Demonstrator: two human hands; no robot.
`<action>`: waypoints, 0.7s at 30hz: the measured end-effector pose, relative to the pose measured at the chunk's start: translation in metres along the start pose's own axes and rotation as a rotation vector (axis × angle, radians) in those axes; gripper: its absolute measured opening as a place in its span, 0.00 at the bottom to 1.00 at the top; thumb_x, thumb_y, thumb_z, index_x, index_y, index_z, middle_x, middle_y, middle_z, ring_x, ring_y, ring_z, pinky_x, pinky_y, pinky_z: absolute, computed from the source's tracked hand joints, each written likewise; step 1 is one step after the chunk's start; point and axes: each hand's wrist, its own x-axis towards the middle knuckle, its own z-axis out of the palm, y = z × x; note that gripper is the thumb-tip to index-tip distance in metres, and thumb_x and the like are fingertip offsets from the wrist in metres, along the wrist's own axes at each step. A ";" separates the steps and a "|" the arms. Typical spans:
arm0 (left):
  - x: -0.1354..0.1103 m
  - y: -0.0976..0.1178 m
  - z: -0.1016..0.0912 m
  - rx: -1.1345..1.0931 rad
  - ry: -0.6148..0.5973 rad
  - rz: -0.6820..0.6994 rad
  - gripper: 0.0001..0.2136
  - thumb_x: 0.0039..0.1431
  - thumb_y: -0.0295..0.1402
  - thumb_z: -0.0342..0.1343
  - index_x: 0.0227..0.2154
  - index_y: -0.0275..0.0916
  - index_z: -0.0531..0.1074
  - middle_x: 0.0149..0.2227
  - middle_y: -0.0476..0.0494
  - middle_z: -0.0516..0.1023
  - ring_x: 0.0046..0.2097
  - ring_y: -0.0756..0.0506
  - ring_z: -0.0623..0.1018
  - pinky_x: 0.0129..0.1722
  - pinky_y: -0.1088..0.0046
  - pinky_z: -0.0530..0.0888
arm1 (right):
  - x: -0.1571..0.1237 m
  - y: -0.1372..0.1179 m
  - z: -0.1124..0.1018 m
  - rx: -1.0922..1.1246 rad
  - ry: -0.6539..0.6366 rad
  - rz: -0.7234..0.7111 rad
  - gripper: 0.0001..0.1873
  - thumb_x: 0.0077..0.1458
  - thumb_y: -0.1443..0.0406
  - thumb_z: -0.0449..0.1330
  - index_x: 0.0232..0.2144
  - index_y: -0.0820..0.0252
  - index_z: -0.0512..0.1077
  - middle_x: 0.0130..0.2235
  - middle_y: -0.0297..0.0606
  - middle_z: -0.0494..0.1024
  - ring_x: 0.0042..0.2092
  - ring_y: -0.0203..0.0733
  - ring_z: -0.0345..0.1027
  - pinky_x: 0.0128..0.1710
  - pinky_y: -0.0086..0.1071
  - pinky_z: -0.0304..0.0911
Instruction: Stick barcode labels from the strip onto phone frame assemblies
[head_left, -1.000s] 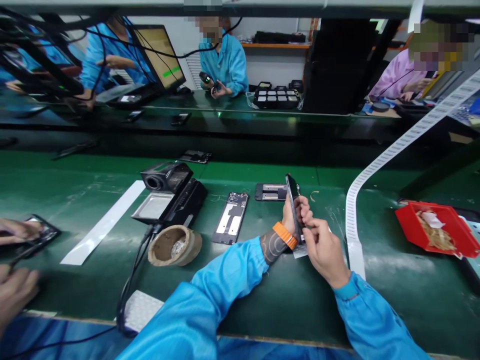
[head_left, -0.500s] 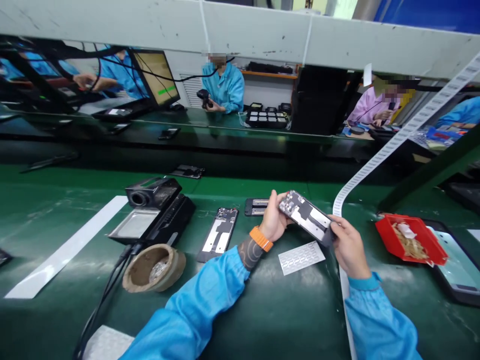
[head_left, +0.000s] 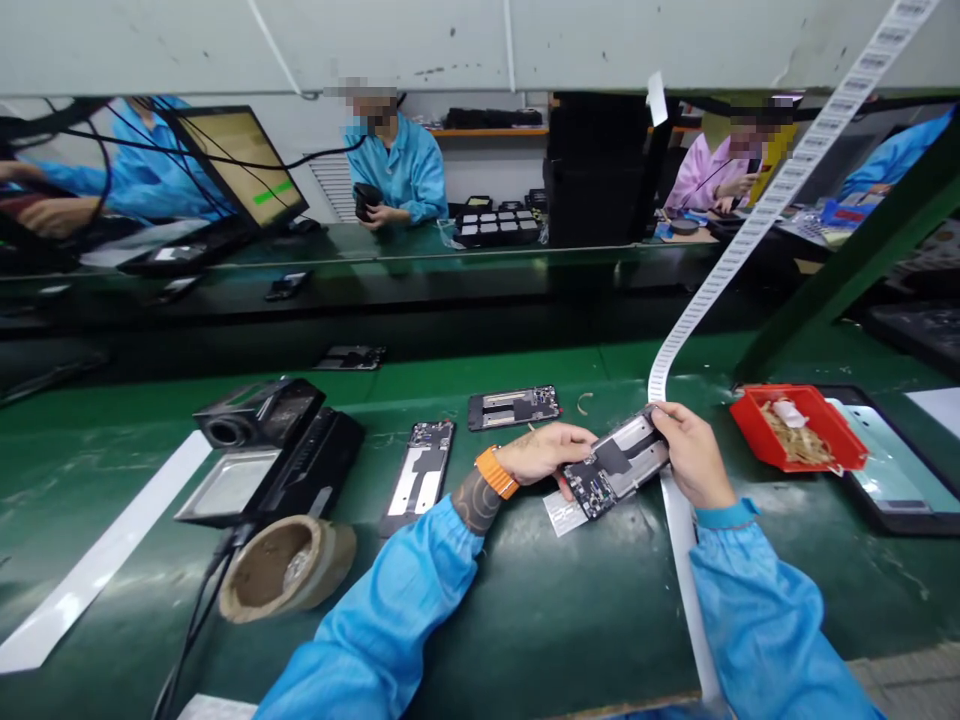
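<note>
Both my hands hold an opened phone frame (head_left: 616,463), circuit side up, low over the green bench mat (head_left: 570,600). My left hand (head_left: 544,450) grips its near-left end, fingers curled over the edge. At the far-right end my right hand (head_left: 691,453) closes its fingers round the frame. A small white sticker sheet (head_left: 562,514) lies on the mat just under the frame. Two more opened phone frames lie flat to the left: one (head_left: 418,476) beside my left wrist, one (head_left: 514,407) further back.
A white label strip (head_left: 739,235) runs from upper right down past my right hand. A red tray (head_left: 796,428) of scraps sits right. A black device (head_left: 266,450), a brown bowl (head_left: 285,566) and a cable (head_left: 191,630) stand left. People work across the far bench.
The phone frame went from upright on edge, to raised and tilted, to low over the mat. My head view shifted right. The hands at the left edge are out of view.
</note>
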 end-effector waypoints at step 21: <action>0.004 -0.004 -0.011 -0.080 0.175 0.135 0.21 0.53 0.44 0.66 0.42 0.31 0.75 0.30 0.40 0.78 0.27 0.47 0.78 0.23 0.73 0.77 | -0.001 0.002 -0.002 -0.163 0.005 -0.106 0.24 0.51 0.45 0.63 0.35 0.59 0.74 0.29 0.37 0.78 0.28 0.40 0.71 0.27 0.33 0.67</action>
